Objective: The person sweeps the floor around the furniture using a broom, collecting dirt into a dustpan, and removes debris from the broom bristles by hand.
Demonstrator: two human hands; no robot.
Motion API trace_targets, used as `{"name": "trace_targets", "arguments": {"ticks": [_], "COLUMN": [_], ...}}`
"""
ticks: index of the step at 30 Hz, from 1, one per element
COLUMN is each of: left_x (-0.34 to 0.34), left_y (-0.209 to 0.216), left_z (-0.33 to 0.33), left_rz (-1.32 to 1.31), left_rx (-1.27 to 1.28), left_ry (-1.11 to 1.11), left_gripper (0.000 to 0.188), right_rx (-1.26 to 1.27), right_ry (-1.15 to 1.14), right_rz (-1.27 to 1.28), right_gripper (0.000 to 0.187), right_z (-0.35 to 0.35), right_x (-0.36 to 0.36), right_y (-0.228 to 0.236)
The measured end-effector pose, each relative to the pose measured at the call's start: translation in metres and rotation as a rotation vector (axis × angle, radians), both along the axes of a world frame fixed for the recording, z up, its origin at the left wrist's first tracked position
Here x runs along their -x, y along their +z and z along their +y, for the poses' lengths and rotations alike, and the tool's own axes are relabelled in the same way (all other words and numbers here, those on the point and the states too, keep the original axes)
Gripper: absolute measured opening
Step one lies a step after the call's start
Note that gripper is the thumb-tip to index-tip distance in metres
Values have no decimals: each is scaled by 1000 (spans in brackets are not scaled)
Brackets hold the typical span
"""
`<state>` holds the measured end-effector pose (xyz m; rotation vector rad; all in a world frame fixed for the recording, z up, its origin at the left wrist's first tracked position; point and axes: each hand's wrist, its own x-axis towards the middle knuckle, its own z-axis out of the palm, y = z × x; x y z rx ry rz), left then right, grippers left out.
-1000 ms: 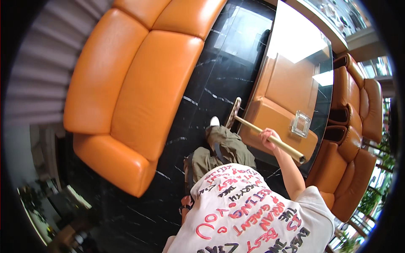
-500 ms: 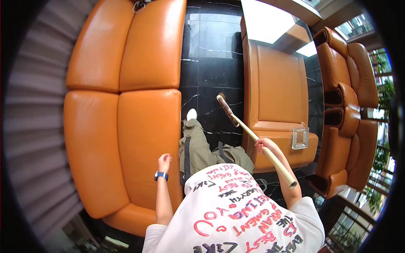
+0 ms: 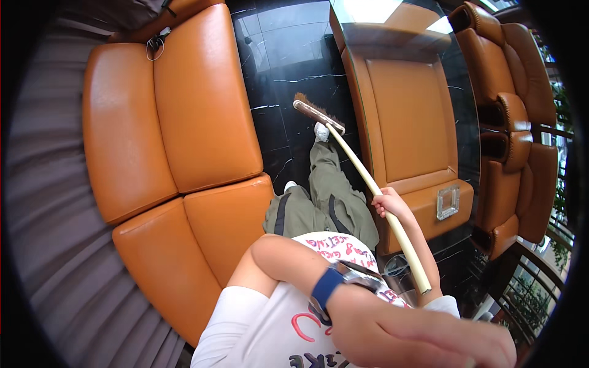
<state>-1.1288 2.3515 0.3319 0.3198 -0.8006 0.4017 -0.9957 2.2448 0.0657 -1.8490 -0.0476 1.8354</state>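
Observation:
My right hand [image 3: 388,202] is closed around the pale handle of a broom [image 3: 372,184]. The handle's upper end rises beside my right forearm. Its wide head with brown bristles [image 3: 319,115] is out in front, just beyond my right white shoe [image 3: 321,132], over the black floor. Close to the camera, my left hand [image 3: 423,328] reaches across my chest, large and slightly blurred. Its fingers stretch toward the right and hold nothing that I can see; the lower edge cuts off part of them. A watch with a blue band [image 3: 327,286] is on that wrist.
Orange leather sofa seats [image 3: 202,92] run along my left, with a small cable [image 3: 156,44] on the far one. On the right stands a glass-topped table with an orange padded base [image 3: 411,116] and a glass ashtray [image 3: 448,203]. Orange armchairs [image 3: 512,116] are beyond it.
My left hand has risen from beside the sofa to close before the camera. The broom head has moved forward and turned, and my right foot now shows ahead. The view has turned a little.

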Motion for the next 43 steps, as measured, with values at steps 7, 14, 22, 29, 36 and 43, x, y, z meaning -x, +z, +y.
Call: {"name": "trace_targets", "arguments": {"ticks": [7, 14, 22, 29, 36, 43], "left_x": [-101, -149, -146, -131, -140, -142], "left_y": [-28, -73, -344, -445, -498, -575], "left_z": [82, 163, 289, 342, 401, 481], "left_rz": [120, -27, 2228, 1735, 2218, 2332], "left_rx": [333, 477, -351, 1049, 258, 23], "left_ry": [-8, 56, 820, -211, 428, 587], "left_gripper": [52, 50, 47, 16, 21, 22], "right_rx": [41, 58, 48, -27, -209, 26], "right_ry": [114, 109, -190, -497, -259, -217], "right_rz": [-116, -74, 160, 525, 160, 654], "right_gripper": [7, 11, 8, 7, 17, 27], "right_z": [96, 170, 277, 350, 353, 365], "right_x": [-49, -73, -69, -58, -65, -83], "right_y": [-21, -33, -34, -51, -92, -95]}}
